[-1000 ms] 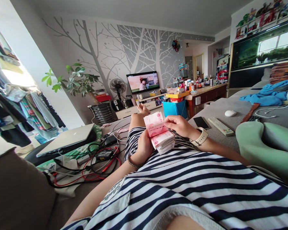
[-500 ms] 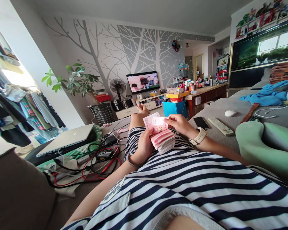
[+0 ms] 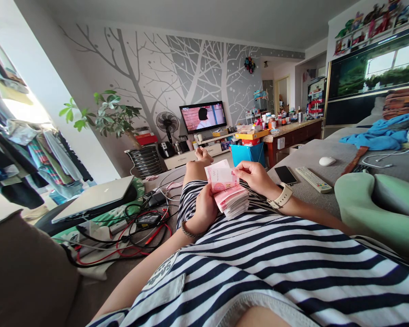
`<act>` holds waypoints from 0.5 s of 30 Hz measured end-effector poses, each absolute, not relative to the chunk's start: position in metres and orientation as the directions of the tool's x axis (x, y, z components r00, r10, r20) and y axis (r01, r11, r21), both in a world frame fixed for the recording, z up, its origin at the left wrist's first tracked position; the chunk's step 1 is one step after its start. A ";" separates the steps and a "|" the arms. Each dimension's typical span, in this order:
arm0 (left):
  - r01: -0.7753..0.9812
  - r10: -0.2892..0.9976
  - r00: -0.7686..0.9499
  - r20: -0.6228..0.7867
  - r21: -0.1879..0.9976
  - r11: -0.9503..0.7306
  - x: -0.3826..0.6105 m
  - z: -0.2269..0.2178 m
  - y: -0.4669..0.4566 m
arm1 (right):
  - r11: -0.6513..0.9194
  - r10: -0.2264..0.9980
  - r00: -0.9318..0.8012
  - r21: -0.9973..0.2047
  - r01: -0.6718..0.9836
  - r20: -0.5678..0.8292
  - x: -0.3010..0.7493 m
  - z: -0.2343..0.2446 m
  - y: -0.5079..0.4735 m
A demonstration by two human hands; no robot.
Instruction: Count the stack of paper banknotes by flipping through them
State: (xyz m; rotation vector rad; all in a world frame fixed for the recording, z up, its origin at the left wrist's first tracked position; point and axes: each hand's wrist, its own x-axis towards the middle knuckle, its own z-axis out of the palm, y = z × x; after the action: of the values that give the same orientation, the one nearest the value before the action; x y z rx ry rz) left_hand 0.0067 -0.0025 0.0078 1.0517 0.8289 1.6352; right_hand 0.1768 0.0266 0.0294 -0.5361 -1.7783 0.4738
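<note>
A thick, folded stack of pink banknotes [image 3: 232, 200] is gripped in my left hand [image 3: 205, 204], its fingers closed round the near end. Above the fold, upper notes stand raised and fanned. My right hand [image 3: 254, 176] pinches the right edge of one raised banknote [image 3: 221, 178] between thumb and fingers. Both hands are over my lap, on the navy-and-white striped clothing [image 3: 245, 254]. The fingers of my left hand beneath the stack are hidden.
On the sofa to the right lie a black phone [image 3: 286, 174], a remote control [image 3: 313, 180], a white mouse [image 3: 327, 161] and a green neck pillow [image 3: 357, 200]. To the left are a closed laptop [image 3: 95, 197] and tangled cables [image 3: 136, 231]. A television [image 3: 203, 116] is on ahead.
The raised banknote now shows more of its printed face, and my right hand has shifted slightly up and left with its edge. My left hand keeps its hold. The television picture has changed.
</note>
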 end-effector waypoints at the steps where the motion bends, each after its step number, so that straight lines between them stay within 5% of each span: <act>1: -0.330 0.953 -0.163 0.254 0.897 -0.295 0.006 0.007 -0.002 | 0.807 0.588 -0.217 -0.581 0.103 0.779 0.176 0.029 0.026; 15: -0.138 0.911 -0.218 0.352 0.912 -0.385 0.004 0.002 -0.004 | 0.824 0.554 -0.308 -0.562 0.072 0.773 0.180 0.034 0.019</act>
State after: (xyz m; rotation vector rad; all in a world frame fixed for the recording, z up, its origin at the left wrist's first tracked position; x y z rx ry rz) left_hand 0.0041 -0.0042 0.0021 1.2441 1.0030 1.7113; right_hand 0.1796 0.0194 0.0338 -0.4752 -1.8406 0.5157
